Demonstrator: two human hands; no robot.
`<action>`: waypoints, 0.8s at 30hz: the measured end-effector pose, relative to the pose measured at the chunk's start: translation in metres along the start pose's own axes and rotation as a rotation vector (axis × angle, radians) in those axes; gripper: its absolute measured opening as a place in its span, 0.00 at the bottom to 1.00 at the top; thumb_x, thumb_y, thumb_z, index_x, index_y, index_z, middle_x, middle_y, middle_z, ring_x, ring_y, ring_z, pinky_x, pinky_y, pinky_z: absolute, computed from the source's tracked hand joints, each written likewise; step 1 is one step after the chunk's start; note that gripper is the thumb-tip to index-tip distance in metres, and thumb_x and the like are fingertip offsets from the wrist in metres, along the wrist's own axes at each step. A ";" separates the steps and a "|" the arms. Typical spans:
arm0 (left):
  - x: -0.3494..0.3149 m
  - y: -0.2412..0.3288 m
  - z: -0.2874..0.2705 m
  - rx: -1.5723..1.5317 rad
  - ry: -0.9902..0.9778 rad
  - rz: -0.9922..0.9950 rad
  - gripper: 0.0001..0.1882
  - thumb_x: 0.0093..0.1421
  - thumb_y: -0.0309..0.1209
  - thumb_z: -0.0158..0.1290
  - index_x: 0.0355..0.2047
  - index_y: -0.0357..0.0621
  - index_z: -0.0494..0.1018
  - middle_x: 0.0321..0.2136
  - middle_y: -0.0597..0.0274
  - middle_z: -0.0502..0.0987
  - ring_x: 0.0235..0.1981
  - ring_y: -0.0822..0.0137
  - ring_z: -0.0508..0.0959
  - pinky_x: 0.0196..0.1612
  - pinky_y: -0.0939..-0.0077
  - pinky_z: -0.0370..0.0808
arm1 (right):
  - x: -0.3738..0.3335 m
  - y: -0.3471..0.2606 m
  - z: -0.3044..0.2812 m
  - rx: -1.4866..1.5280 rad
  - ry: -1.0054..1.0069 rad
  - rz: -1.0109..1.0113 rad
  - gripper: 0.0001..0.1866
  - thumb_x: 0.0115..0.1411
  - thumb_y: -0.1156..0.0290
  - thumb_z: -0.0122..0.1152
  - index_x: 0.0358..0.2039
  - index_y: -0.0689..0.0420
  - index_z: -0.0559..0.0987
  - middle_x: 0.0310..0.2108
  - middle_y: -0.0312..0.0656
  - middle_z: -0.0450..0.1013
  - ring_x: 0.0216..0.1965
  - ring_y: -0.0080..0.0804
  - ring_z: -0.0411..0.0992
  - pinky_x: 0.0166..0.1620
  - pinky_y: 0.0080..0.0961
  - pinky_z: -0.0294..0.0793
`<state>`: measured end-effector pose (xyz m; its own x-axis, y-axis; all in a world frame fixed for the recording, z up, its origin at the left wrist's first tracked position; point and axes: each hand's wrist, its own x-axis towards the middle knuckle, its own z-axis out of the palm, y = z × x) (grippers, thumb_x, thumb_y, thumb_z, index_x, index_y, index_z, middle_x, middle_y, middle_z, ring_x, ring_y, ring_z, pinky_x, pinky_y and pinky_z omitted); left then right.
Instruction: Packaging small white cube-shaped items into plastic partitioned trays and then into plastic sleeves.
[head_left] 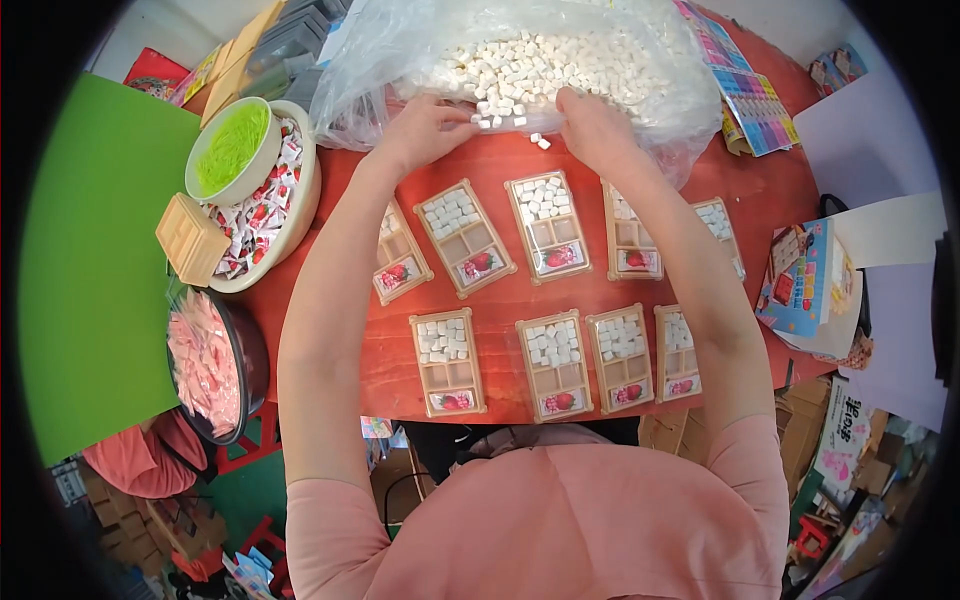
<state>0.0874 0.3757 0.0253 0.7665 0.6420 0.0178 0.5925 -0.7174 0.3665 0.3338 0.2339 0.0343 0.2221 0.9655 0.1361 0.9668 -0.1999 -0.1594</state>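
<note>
A large clear plastic bag [350, 95] lies open at the far side of the red table, holding a heap of small white marshmallow-like pieces [560, 65]. My left hand [428, 132] is closed on the bag's near edge, fingertips beside a few of the pieces. Farther right, my right hand [595, 130] grips the same edge, its fingers curled. Between the hands some loose white pieces [540, 141] lie at the bag's lip. Nearer to me stand two rows of beige compartment trays [465, 238], each with white pieces and a strawberry-printed packet; my forearms partly cover some.
At left, a round cream basin [312, 200] holds strawberry-printed sachets and a white bowl [262, 165] of green shreds. Beige trays [190, 240] rest on its rim. Below is a dark tub [255, 365] of pink packets. Printed boxes [800, 285] stand at right; colourful sheets [755, 105] lie behind.
</note>
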 end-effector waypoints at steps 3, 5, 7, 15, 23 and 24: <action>-0.004 -0.001 0.005 0.049 0.062 0.031 0.13 0.58 0.41 0.61 0.42 0.56 0.85 0.50 0.54 0.78 0.58 0.54 0.74 0.60 0.58 0.72 | -0.009 -0.006 0.000 0.248 -0.063 -0.096 0.15 0.64 0.67 0.60 0.49 0.59 0.77 0.39 0.54 0.80 0.45 0.56 0.79 0.48 0.48 0.78; 0.002 0.006 0.009 0.107 0.201 0.083 0.09 0.59 0.36 0.62 0.35 0.46 0.84 0.39 0.52 0.81 0.45 0.50 0.80 0.48 0.57 0.77 | -0.013 -0.004 0.012 0.318 0.072 -0.250 0.14 0.63 0.65 0.65 0.45 0.58 0.76 0.37 0.52 0.80 0.40 0.53 0.79 0.44 0.46 0.77; 0.009 -0.001 0.011 0.143 0.230 0.090 0.09 0.60 0.35 0.61 0.36 0.46 0.83 0.37 0.52 0.82 0.42 0.48 0.81 0.46 0.55 0.77 | -0.008 -0.013 0.011 0.351 -0.005 -0.202 0.15 0.63 0.64 0.64 0.46 0.58 0.77 0.38 0.53 0.80 0.42 0.54 0.79 0.46 0.47 0.77; 0.015 0.016 0.027 0.075 0.316 -0.088 0.15 0.63 0.34 0.55 0.49 0.49 0.76 0.33 0.43 0.83 0.38 0.42 0.83 0.40 0.47 0.79 | 0.005 -0.023 0.027 0.323 0.003 -0.060 0.12 0.64 0.64 0.61 0.44 0.57 0.78 0.38 0.53 0.80 0.44 0.54 0.79 0.47 0.49 0.77; 0.012 0.009 0.020 0.032 0.207 -0.159 0.13 0.64 0.38 0.54 0.46 0.53 0.81 0.40 0.51 0.84 0.43 0.48 0.83 0.47 0.52 0.79 | -0.001 -0.036 0.025 0.597 0.000 -0.081 0.25 0.64 0.58 0.62 0.55 0.60 0.73 0.46 0.63 0.76 0.49 0.60 0.76 0.54 0.47 0.75; 0.012 0.008 0.019 0.032 0.207 -0.158 0.13 0.64 0.38 0.54 0.46 0.53 0.81 0.40 0.51 0.84 0.43 0.48 0.83 0.47 0.52 0.79 | -0.003 -0.044 0.024 0.597 0.000 -0.080 0.25 0.64 0.58 0.62 0.55 0.60 0.73 0.46 0.63 0.76 0.49 0.60 0.76 0.54 0.47 0.75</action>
<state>0.1059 0.3722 0.0105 0.5983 0.7864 0.1537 0.7110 -0.6095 0.3505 0.2872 0.2443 0.0178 0.1517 0.9736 0.1707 0.7425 0.0018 -0.6699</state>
